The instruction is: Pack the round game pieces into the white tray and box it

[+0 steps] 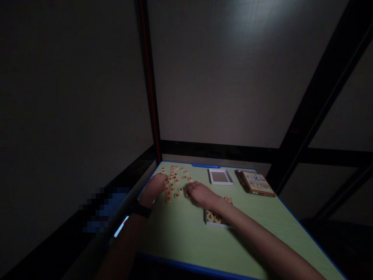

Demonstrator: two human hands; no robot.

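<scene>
Round wooden Chinese chess pieces with red and dark characters lie scattered on the far left of the green table. My right hand reaches over the table with its fingers closed on a Chinese chess piece at the tabletop, mostly covered by the fingertips. At the left edge of the spread, my left hand is closed beside the pieces; its fingers are curled and whatever they may hold is hidden. Under my right forearm sits an open box with several pieces in it, partly covered by the arm.
A shallow white box part lies near the table's far edge. Right of it is a brown and orange printed box. The green table has a blue rim. A lit screen shows by my left forearm. Walls stand behind and left.
</scene>
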